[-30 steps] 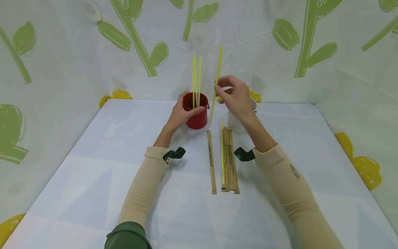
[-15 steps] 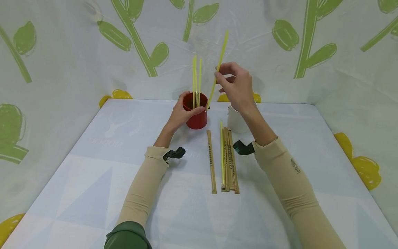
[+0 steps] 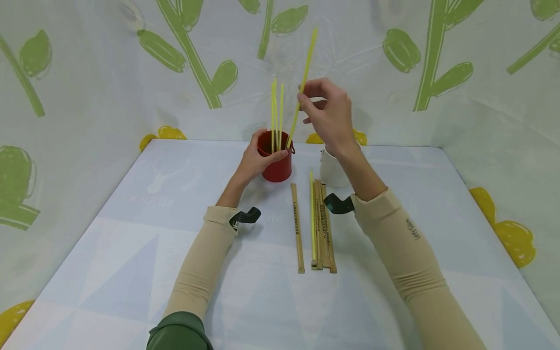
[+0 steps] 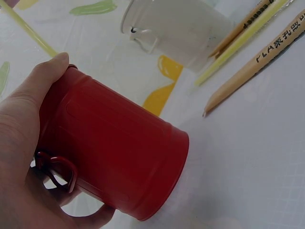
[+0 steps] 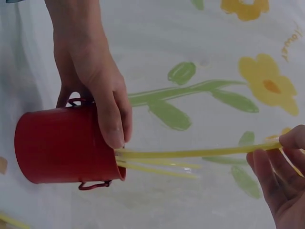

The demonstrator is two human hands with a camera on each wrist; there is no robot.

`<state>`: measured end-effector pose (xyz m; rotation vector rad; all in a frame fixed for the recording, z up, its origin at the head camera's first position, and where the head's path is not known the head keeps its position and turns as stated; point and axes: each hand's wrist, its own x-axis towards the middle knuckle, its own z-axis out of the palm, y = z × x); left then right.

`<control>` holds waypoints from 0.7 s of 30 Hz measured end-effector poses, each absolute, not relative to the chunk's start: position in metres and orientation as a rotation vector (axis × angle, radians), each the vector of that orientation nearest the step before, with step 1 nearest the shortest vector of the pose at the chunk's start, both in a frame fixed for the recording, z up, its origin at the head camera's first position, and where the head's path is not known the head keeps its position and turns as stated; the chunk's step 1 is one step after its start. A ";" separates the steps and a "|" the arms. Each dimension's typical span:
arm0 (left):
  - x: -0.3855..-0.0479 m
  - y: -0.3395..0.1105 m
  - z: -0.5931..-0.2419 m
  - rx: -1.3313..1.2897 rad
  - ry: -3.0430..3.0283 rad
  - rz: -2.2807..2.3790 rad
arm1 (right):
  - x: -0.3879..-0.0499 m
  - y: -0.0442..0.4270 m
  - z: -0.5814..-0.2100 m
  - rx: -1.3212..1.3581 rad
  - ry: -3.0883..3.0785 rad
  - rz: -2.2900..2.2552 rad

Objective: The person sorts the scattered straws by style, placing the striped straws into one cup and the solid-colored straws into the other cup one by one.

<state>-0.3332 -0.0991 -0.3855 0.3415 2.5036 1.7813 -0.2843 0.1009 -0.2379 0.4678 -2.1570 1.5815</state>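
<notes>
My left hand (image 3: pixel 253 159) grips a small red bucket (image 3: pixel 278 172) near its rim, thumb over the front edge. Several thin yellow straws (image 3: pixel 274 109) stand upright in it. Above and to the right, my right hand (image 3: pixel 331 113) pinches another yellow straw (image 3: pixel 308 57) between thumb and fingers. Its lower end reaches the bucket's mouth at the right side of the rim; in the right wrist view the held straw (image 5: pixel 190 153) meets the opening beside the left thumb. How deep it goes is hidden. The left wrist view shows the bucket's side (image 4: pixel 114 143) and a wire handle.
A white bucket (image 3: pixel 333 171) stands right of the red one, partly behind the right wrist. Several brown paper-wrapped sticks (image 3: pixel 325 228) lie in front of it with a yellow straw (image 3: pixel 312 214) alongside. One wrapped stick (image 3: pixel 297 228) lies apart, to their left.
My right hand has risen and then shifted slightly left, bringing the straw's lower end from beside the red bucket up to its mouth. The left hand and bucket have stayed put.
</notes>
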 end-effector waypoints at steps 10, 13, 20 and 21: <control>-0.333 -0.099 -0.385 0.327 2.504 1.779 | -0.292 0.097 -0.256 0.479 -2.238 1.533; -0.332 -0.099 -0.385 0.321 2.504 1.781 | -0.293 0.096 -0.263 0.479 -2.263 1.536; -0.333 -0.099 -0.385 0.329 2.496 1.795 | -0.296 0.091 -0.282 0.477 -2.336 1.539; -0.334 -0.099 -0.386 0.330 2.497 1.795 | -0.297 0.090 -0.285 0.482 -2.344 1.537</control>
